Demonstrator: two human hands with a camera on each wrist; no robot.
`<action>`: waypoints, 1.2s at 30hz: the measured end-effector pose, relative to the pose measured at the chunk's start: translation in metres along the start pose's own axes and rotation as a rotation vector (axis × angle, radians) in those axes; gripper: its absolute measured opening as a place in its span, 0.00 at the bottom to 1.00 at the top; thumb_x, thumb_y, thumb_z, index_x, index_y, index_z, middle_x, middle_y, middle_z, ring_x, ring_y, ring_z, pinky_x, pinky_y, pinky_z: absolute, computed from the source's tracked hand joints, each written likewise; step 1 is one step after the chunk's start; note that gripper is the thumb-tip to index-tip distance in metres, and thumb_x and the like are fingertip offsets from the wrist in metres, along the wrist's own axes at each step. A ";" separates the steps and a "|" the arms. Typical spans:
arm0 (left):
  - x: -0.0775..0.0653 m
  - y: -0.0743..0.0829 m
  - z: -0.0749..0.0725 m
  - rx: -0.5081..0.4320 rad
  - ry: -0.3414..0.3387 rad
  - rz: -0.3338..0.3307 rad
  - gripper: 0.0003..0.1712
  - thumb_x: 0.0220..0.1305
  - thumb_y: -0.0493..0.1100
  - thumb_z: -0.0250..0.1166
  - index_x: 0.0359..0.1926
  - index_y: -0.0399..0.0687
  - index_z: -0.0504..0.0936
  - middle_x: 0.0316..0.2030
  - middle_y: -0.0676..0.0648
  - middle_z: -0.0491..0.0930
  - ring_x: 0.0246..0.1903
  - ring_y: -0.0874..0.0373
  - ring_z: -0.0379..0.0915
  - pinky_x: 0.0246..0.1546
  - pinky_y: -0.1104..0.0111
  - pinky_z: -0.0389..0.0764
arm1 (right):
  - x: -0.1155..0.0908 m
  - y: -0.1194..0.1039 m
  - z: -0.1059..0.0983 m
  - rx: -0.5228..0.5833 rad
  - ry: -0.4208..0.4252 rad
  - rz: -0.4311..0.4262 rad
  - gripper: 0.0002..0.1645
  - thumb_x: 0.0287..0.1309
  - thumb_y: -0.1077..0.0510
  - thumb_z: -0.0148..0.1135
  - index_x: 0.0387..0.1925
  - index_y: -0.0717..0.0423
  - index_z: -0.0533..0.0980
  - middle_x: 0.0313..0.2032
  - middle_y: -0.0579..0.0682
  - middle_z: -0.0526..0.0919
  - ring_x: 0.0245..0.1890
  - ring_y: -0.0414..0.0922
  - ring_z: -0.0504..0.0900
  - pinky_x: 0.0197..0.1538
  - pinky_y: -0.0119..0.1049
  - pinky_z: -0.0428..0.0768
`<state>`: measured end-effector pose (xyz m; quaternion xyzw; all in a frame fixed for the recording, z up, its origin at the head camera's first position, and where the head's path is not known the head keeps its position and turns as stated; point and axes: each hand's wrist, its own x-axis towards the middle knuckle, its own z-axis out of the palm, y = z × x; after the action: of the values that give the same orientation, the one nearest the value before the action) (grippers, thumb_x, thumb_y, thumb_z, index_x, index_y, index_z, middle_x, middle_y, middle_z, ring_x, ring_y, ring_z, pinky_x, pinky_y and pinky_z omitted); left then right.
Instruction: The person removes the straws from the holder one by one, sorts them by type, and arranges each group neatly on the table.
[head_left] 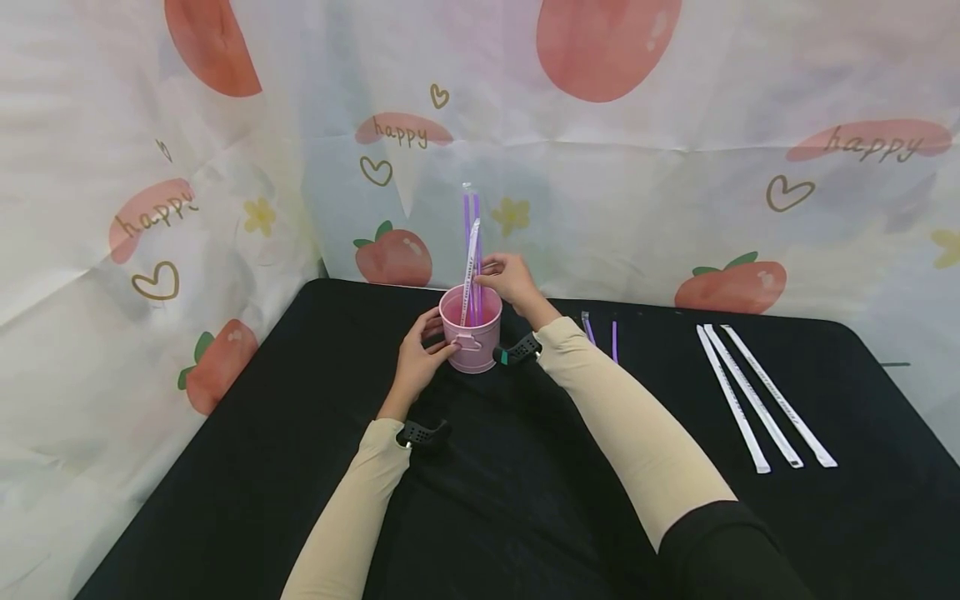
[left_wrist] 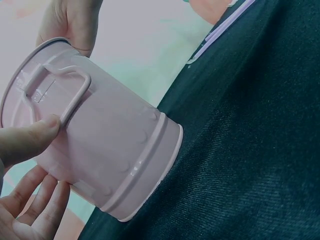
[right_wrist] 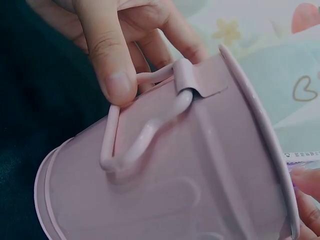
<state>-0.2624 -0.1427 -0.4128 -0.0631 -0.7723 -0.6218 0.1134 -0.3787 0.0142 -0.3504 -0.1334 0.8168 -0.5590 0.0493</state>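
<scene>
Straws (head_left: 467, 225) are already stood in the bucket (head_left: 480, 346) gripped by the left hand (head_left: 417, 360), a purple straw (head_left: 480, 310) apparently pinched by the right hand (head_left: 516, 281), with white straws (head_left: 752, 395) left at right.

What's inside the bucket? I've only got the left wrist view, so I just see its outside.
Observer: Purple straws and a white straw stand in the bucket.
Operator: Anything on the table besides the purple pieces I see?
Observer: Yes, three white straws lie on the right, seen from the head.
Operator: I can't make out the right hand's fingers. Where are they?
Observer: At the straws in the bucket.
</scene>
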 end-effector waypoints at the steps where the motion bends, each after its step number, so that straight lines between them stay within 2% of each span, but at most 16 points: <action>1: 0.000 0.000 0.000 0.001 0.000 0.001 0.37 0.56 0.30 0.65 0.66 0.37 0.62 0.59 0.32 0.69 0.60 0.40 0.67 0.59 0.53 0.74 | 0.000 0.000 0.000 -0.002 0.004 0.004 0.19 0.56 0.67 0.61 0.49 0.71 0.74 0.48 0.68 0.80 0.49 0.56 0.79 0.57 0.45 0.79; 9: 0.000 -0.001 0.000 0.004 0.005 -0.001 0.37 0.55 0.30 0.66 0.66 0.37 0.63 0.59 0.33 0.69 0.60 0.40 0.67 0.59 0.53 0.74 | 0.003 0.000 -0.004 0.062 0.028 0.033 0.19 0.57 0.66 0.60 0.50 0.70 0.73 0.48 0.68 0.80 0.42 0.50 0.81 0.51 0.42 0.83; 17: 0.002 -0.003 0.001 0.003 0.004 -0.012 0.38 0.55 0.30 0.66 0.66 0.37 0.62 0.59 0.33 0.69 0.60 0.41 0.67 0.59 0.54 0.74 | 0.001 -0.002 -0.007 0.162 0.039 0.011 0.19 0.57 0.68 0.59 0.50 0.73 0.72 0.46 0.69 0.79 0.28 0.39 0.81 0.44 0.39 0.85; 19: 0.004 -0.007 0.001 -0.004 0.003 -0.010 0.38 0.54 0.29 0.66 0.66 0.37 0.62 0.59 0.33 0.69 0.60 0.40 0.67 0.59 0.53 0.74 | 0.001 -0.002 -0.008 0.179 0.046 0.008 0.20 0.57 0.68 0.59 0.51 0.74 0.71 0.45 0.68 0.79 0.28 0.41 0.83 0.42 0.39 0.85; 22: 0.009 -0.019 0.002 -0.022 0.006 -0.010 0.39 0.54 0.30 0.66 0.66 0.39 0.62 0.60 0.33 0.68 0.61 0.40 0.66 0.60 0.52 0.73 | 0.001 -0.004 -0.010 0.206 0.053 0.003 0.21 0.58 0.68 0.59 0.52 0.74 0.70 0.43 0.67 0.79 0.36 0.54 0.85 0.40 0.39 0.86; 24: 0.012 -0.026 0.002 -0.028 0.011 -0.012 0.39 0.54 0.31 0.67 0.67 0.41 0.62 0.60 0.34 0.68 0.61 0.41 0.66 0.60 0.53 0.73 | 0.000 -0.005 -0.012 0.219 0.058 -0.001 0.21 0.58 0.68 0.59 0.52 0.74 0.70 0.43 0.67 0.79 0.40 0.59 0.84 0.41 0.41 0.86; 26: 0.014 -0.031 0.002 -0.026 0.017 -0.011 0.39 0.54 0.32 0.67 0.66 0.43 0.63 0.60 0.35 0.69 0.61 0.42 0.67 0.60 0.54 0.74 | -0.001 -0.006 -0.013 0.232 0.063 -0.005 0.21 0.58 0.68 0.59 0.52 0.73 0.70 0.43 0.67 0.79 0.41 0.59 0.84 0.42 0.43 0.85; 30: 0.014 -0.032 0.003 -0.003 0.032 -0.006 0.38 0.54 0.33 0.68 0.66 0.46 0.64 0.59 0.37 0.70 0.59 0.45 0.69 0.58 0.56 0.75 | -0.002 -0.006 -0.016 0.238 0.070 -0.017 0.22 0.59 0.67 0.58 0.54 0.72 0.68 0.42 0.66 0.80 0.36 0.52 0.86 0.46 0.48 0.83; 35: 0.013 -0.032 0.003 0.003 0.035 0.005 0.38 0.53 0.33 0.68 0.65 0.45 0.65 0.58 0.37 0.71 0.58 0.44 0.69 0.58 0.56 0.76 | -0.002 -0.005 -0.018 0.253 0.069 -0.042 0.22 0.60 0.68 0.56 0.56 0.72 0.67 0.44 0.69 0.79 0.44 0.62 0.82 0.46 0.50 0.83; 36: 0.013 -0.032 0.003 0.000 0.036 0.008 0.38 0.53 0.33 0.68 0.65 0.45 0.65 0.58 0.37 0.71 0.58 0.44 0.69 0.57 0.56 0.76 | -0.002 -0.005 -0.019 0.256 0.069 -0.050 0.22 0.60 0.68 0.56 0.55 0.72 0.68 0.44 0.69 0.79 0.42 0.61 0.83 0.45 0.48 0.84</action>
<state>-0.2827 -0.1469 -0.4406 -0.0549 -0.7700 -0.6223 0.1295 -0.3799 0.0305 -0.3386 -0.1271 0.7364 -0.6641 0.0239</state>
